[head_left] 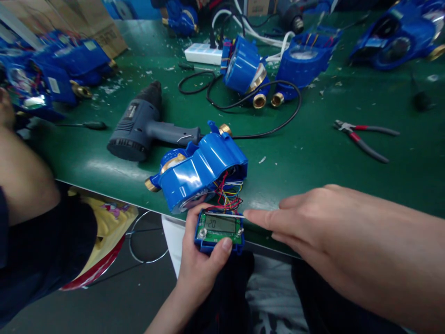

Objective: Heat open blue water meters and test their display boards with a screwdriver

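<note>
left hand (200,260) grips the circuit board (219,230), right hand (313,227) points in

left fingers wrap the little green board at the worktop (313,153) edge, thumb on its lower rim, screen reading "20". right hand comes in flat from the right, fingers extended and empty, fingertip touching the board's top corner. coloured wires run up into the blue meter (201,169) just behind.

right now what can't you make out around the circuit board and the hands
- Head view: the underside of the circuit board is covered by the left hand.
- Where the wires join inside the blue meter housing is hidden by its shell.
- Display digits are too small to read surely.
- Whatever thin thing the right hand may pinch is blurred.
- A co-worker's arm is cut by the left edge.
</note>
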Available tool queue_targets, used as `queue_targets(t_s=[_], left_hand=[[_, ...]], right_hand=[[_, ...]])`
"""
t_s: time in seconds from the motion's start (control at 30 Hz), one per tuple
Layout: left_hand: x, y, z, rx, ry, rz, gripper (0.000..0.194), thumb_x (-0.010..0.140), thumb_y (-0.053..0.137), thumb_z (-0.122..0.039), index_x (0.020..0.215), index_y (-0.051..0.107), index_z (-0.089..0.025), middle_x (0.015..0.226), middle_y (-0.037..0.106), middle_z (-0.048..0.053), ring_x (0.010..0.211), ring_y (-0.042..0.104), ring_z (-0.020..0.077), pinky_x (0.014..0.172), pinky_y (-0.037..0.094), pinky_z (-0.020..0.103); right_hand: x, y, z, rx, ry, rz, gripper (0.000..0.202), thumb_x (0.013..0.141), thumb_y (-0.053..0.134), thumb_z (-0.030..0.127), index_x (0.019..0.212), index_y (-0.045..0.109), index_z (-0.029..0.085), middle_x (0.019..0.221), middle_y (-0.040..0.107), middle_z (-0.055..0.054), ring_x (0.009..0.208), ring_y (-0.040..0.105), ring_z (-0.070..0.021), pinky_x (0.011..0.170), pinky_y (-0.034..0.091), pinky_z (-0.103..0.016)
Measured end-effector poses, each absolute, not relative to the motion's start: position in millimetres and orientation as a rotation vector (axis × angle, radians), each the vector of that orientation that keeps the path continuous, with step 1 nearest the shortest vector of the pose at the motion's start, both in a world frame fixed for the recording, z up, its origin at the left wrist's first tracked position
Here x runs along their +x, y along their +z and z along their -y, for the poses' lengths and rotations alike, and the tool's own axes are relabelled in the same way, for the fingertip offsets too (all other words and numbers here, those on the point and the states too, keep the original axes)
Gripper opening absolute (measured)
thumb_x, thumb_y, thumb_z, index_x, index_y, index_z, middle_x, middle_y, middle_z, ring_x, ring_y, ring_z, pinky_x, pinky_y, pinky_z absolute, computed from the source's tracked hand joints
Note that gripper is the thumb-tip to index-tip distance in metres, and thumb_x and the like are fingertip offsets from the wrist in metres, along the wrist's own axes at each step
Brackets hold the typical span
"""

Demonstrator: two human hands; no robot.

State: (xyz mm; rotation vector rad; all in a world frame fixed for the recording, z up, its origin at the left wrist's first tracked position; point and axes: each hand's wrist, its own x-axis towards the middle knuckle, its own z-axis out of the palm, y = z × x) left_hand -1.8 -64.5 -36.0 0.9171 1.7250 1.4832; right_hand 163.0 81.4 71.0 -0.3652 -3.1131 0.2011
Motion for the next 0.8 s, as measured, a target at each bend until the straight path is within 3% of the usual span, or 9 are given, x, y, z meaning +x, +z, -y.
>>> queue_targets(t_s=[0.13,0.23,0.3,0.47,0.6,0.7,0.8], left_hand=[[0,-35,65,0.916,1.483,-1.725,0.045,0.078,0.073,-0.042,0.114,0.051,-0.026,0.102,0.066,0.0,0.09,0.066,0.0168,0.08,0.052,0.025],[0,-34,64,0.899,1.494,-1.724,0.044,0.078,0.073,-0.042,0.114,0.052,-0.027,0.102,0.066,-0.001,0.09,0.066,0.0166,0.08,0.052,0.025],[-1,-33,64,0.907,1.488,-1.73,0.044,0.079,0.073,-0.042,0.114,0.052,-0.027,0.103,0.066,-0.001,0.09,0.066,0.0163,0.081,0.052,0.025],[-3,-35,65,0.944,1.468,-1.729,0.044,0.08,0.072,-0.042,0.115,0.051,-0.027,0.102,0.066,-0.001,0.09,0.065,0.0158,0.081,0.051,0.024],[-4,-36,66,0.945,1.459,-1.755,0.044,0.079,0.072,-0.043,0.115,0.052,-0.026,0.104,0.064,0.0,0.092,0.065,0.0165,0.083,0.051,0.026],[-3,-36,65,0.94,1.472,-1.753,0.045,0.079,0.073,-0.042,0.115,0.052,-0.025,0.105,0.065,0.001,0.093,0.065,0.0173,0.082,0.051,0.026],[-2,-35,64,0.935,1.484,-1.737,0.045,0.079,0.072,-0.042,0.115,0.052,-0.025,0.102,0.066,0.0,0.09,0.066,0.0169,0.08,0.052,0.025]], right_hand=[[159,79,-85,-0.206,0.0,3.15,0.036,0.083,0.062,0.013,0.116,0.068,0.024,0.064,0.06,0.001,0.041,0.046,-0.0101,0.042,0.027,-0.024],[159,77,-90,-0.027,-0.21,3.056,0.028,0.083,0.064,0.025,0.109,0.072,0.02,0.062,0.058,-0.001,0.042,0.051,-0.0171,0.039,0.022,-0.027],[159,75,-92,0.04,-0.294,3.016,0.029,0.083,0.064,0.024,0.111,0.072,0.019,0.062,0.057,-0.001,0.043,0.053,-0.0196,0.038,0.022,-0.028],[156,76,-93,-0.222,0.136,3.161,0.044,0.07,0.072,0.012,0.112,0.07,0.026,0.065,0.063,0.004,0.042,0.049,-0.0106,0.041,0.022,-0.023],[153,78,-93,-0.274,0.257,3.22,0.044,0.071,0.068,0.006,0.111,0.068,0.025,0.065,0.062,0.004,0.047,0.052,-0.0087,0.045,0.028,-0.021],[157,76,-97,-0.074,-0.052,3.145,0.034,0.078,0.067,0.016,0.112,0.069,0.022,0.061,0.058,0.002,0.043,0.049,-0.0112,0.042,0.022,-0.024],[161,72,-102,0.146,-0.301,3.041,0.029,0.091,0.055,0.023,0.117,0.067,0.018,0.066,0.058,-0.002,0.048,0.052,-0.0149,0.043,0.022,-0.025]])
